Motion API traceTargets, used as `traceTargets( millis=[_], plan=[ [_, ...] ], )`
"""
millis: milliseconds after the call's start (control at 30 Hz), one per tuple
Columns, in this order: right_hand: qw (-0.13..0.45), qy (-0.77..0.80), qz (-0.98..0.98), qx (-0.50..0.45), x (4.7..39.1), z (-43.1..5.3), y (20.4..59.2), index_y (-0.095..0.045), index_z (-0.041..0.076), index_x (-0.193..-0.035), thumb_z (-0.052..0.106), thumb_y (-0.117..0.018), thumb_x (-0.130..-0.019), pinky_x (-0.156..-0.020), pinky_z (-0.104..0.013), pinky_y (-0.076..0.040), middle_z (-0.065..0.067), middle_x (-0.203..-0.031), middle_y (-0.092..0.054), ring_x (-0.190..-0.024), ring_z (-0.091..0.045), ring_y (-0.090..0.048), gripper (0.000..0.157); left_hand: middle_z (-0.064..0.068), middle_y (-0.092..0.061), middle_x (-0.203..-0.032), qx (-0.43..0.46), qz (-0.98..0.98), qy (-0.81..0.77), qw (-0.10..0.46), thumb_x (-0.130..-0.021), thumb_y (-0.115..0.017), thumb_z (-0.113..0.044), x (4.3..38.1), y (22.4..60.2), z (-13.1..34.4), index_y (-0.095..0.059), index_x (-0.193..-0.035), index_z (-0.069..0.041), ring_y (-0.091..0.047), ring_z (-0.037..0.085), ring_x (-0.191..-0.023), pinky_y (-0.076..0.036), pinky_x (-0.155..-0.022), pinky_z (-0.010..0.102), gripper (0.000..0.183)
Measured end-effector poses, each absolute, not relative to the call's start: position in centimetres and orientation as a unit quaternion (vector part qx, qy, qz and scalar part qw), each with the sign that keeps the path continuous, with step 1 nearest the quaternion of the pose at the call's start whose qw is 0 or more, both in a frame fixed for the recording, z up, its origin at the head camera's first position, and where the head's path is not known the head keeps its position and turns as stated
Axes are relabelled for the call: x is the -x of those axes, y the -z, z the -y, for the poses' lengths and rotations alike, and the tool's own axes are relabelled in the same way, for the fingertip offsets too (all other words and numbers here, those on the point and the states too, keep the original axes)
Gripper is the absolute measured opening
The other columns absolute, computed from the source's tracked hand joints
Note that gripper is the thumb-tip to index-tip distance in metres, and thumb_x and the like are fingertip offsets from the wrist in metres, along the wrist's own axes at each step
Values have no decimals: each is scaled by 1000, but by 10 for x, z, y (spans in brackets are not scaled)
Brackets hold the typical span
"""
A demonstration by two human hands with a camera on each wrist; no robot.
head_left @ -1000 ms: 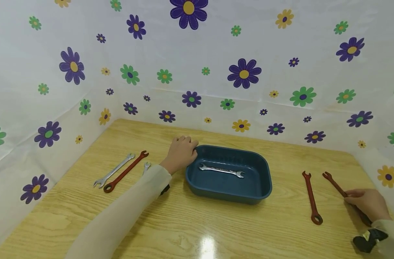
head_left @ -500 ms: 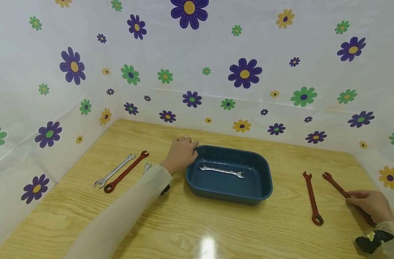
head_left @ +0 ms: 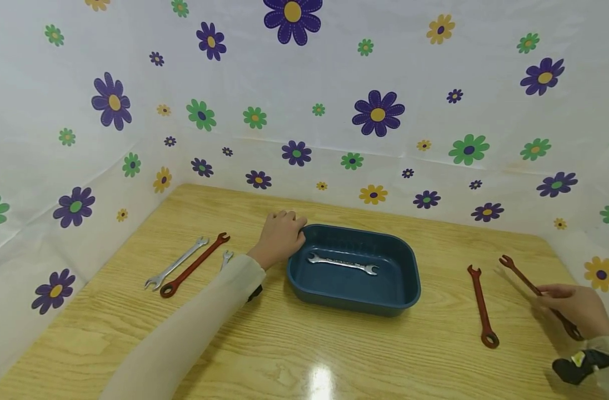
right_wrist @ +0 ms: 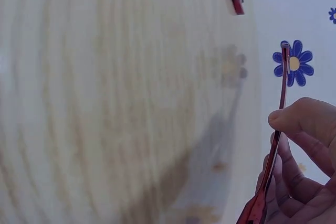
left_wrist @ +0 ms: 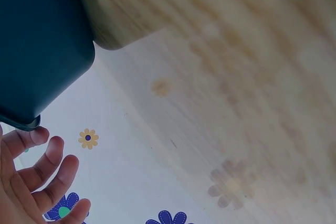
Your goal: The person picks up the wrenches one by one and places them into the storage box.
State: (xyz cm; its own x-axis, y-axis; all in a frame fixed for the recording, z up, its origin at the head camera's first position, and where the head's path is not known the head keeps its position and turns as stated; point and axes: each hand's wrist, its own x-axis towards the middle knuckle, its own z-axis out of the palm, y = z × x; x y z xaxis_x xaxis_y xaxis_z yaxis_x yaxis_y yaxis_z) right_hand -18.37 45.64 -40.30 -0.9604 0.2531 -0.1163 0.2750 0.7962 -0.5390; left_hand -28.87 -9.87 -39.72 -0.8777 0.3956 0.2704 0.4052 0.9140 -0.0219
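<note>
At the left back corner of the blue rectangular basin [head_left: 353, 303], my left hand [head_left: 278, 240] holds the rim. In the left wrist view a fingertip touches the underside of that rim, the other fingers spread loosely. A silver open-end wrench [head_left: 343, 263] lies inside the basin. On the right, my right hand [head_left: 577, 308] pinches a red combination wrench [head_left: 522, 276] by its shank between thumb and fingers, raised above the table and tilted. Beside it a second red combination wrench [head_left: 481, 308] lies on the table.
Left of the basin lie a silver wrench [head_left: 176, 264], a red wrench [head_left: 195, 265] and a smaller silver wrench [head_left: 226, 258], partly hidden by my left sleeve. A flowered white cloth [head_left: 304, 83] rises behind the wooden table [head_left: 284, 355].
My right hand has raised the red wrench off the table and shifted slightly right. The left hand and the basin stay where they were.
</note>
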Motion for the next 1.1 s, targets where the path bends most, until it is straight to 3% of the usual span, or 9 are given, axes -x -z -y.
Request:
traceTargets(
  millis=[167,467,733,967,1100],
  plan=[
    [9,277,-954,-112,185,-450,394,-56,-14,-117,21,-62,-88,-49,-32,-42,-12,-77,-71,-54,-15,-52,46,9,-63,-104,208,968,18,141,-92,-51,-26,289,398,99,-62,-117,-16,-59,27,-97,-45,-88,47,30],
    [-1,258,-962,-88,189,-438,379,-55,-14,-118,23,-61,-90,-50,-33,-44,-25,-90,-69,-61,-15,-55,48,9,-63,-105,205,969,19,140,-91,-50,-27,289,398,99,-62,-119,-16,-59,27,-97,-46,-87,46,31],
    [3,274,-958,-84,191,-421,366,-54,-10,-123,33,-60,-90,-44,-35,-40,-12,-82,-69,-49,-15,-45,54,10,-63,-106,204,969,20,139,-92,-50,-27,290,400,99,-61,-120,-16,-59,27,-99,-46,-88,47,32],
    [7,270,-961,-61,194,-404,352,-55,-9,-123,37,-58,-91,-45,-34,-39,-13,-82,-68,-52,-15,-43,56,10,-63,-107,204,969,21,135,-92,-50,-27,288,398,99,-61,-119,-16,-59,28,-100,-45,-89,47,32],
    [14,279,-959,-45,196,-393,340,-54,-9,-124,34,-55,-93,-43,-34,-37,-6,-67,-62,-46,-14,-40,53,10,-63,-106,206,969,16,135,-92,-49,-27,288,397,99,-61,-118,-16,-59,28,-99,-46,-88,47,30]
  ],
)
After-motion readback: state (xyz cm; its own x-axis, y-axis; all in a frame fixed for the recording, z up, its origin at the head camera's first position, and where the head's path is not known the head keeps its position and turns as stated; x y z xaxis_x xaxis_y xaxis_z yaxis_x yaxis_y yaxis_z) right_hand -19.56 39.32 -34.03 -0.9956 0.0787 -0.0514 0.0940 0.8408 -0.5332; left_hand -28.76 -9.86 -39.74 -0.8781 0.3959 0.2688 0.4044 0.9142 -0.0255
